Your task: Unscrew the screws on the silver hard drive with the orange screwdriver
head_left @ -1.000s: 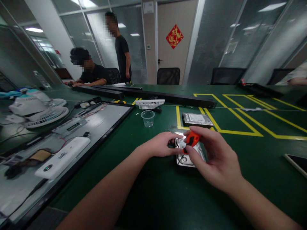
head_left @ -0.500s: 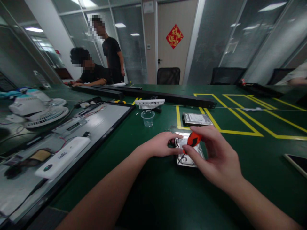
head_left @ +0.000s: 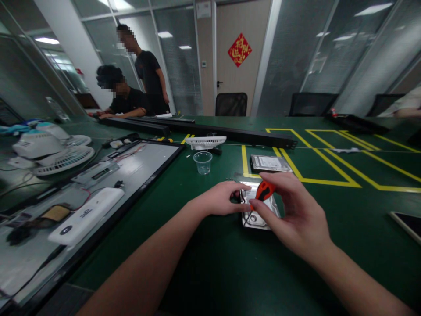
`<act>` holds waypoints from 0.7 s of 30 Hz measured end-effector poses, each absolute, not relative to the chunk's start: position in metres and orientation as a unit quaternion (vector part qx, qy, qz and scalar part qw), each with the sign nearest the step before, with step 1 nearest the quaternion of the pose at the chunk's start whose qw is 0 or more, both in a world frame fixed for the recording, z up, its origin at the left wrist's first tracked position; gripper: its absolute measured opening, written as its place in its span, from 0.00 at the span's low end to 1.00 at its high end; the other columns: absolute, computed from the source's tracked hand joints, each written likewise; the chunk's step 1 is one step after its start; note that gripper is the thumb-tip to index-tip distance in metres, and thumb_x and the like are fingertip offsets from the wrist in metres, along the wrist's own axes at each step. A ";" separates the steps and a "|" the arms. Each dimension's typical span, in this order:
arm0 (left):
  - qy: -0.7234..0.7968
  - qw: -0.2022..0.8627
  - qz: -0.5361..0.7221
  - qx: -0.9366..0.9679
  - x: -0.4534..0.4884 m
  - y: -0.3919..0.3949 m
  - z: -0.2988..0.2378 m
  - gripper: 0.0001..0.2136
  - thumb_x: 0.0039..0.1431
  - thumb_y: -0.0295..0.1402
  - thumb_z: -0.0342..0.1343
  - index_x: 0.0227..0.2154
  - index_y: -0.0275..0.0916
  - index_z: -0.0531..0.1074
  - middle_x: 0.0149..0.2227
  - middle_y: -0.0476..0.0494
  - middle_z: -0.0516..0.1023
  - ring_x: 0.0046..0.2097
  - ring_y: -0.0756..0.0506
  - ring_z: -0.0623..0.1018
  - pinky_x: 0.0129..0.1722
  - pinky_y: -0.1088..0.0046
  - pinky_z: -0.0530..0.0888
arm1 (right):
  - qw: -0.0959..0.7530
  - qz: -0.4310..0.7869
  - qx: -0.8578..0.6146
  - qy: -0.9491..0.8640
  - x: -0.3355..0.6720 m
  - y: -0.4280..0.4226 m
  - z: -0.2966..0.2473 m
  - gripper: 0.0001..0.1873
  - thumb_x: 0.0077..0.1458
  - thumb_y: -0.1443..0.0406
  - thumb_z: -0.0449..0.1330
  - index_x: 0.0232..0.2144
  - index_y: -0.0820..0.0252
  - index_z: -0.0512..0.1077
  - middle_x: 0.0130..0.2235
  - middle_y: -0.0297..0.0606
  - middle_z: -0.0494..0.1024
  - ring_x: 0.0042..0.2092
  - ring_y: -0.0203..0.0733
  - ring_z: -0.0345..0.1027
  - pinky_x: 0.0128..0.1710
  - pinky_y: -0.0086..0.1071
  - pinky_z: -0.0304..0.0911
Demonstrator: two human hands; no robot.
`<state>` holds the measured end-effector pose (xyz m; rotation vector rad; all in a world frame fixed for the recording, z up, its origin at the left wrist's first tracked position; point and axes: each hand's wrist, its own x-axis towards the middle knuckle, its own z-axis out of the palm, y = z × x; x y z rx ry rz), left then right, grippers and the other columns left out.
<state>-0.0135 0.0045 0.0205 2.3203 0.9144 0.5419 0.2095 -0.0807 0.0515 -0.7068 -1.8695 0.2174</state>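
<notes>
A silver hard drive [head_left: 257, 220] lies flat on the green table. My left hand [head_left: 221, 198] grips it from the left, thumb and fingers spread over its edge and top. In my right hand [head_left: 300, 210] is a screwdriver with an orange and black handle [head_left: 265, 191], pinched between thumb and fingers. Its thin shaft slants down to the drive's near left corner; the tip is too small to make out clearly. Just behind lies a second hard drive [head_left: 270, 163], label side up. Part of the nearer drive is hidden by my fingers.
A clear plastic cup [head_left: 203, 163] and a white fan-like part [head_left: 205, 142] stand behind my left hand. At left is a large panel [head_left: 144, 164] carrying electronics. Long black bars [head_left: 237, 133] cross the back, a phone [head_left: 408, 224] lies right, and two people are at far left.
The screwdriver's handle has turned slightly in my right fingers. My left hand and the hard drive stay put. The standing person in the background has shifted a little left.
</notes>
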 end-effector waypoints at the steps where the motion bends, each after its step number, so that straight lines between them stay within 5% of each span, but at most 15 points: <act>1: 0.342 0.290 0.204 0.870 -0.014 0.005 0.020 0.23 0.66 0.52 0.71 0.54 0.41 0.83 0.59 0.35 0.84 0.53 0.35 0.83 0.57 0.56 0.78 | 0.537 0.093 -0.297 -0.785 0.209 -0.081 0.052 0.33 0.67 0.70 0.70 0.69 0.41 0.72 0.58 0.42 0.81 0.59 0.53 0.77 0.57 0.50 0.78; 8: 0.341 0.278 0.211 0.873 -0.012 0.006 0.018 0.23 0.65 0.50 0.72 0.55 0.41 0.82 0.51 0.37 0.84 0.51 0.36 0.83 0.55 0.58 0.78 | 0.529 0.132 -0.296 -0.784 0.208 -0.088 0.053 0.35 0.69 0.71 0.67 0.72 0.40 0.70 0.60 0.40 0.83 0.58 0.51 0.81 0.59 0.47 0.78; 21: 0.336 0.293 0.205 0.871 -0.013 0.005 0.020 0.22 0.65 0.49 0.71 0.55 0.42 0.83 0.57 0.36 0.85 0.52 0.35 0.83 0.57 0.55 0.79 | 0.526 0.087 -0.317 -0.784 0.210 -0.080 0.050 0.33 0.66 0.66 0.72 0.70 0.43 0.71 0.57 0.43 0.81 0.55 0.54 0.79 0.54 0.51 0.79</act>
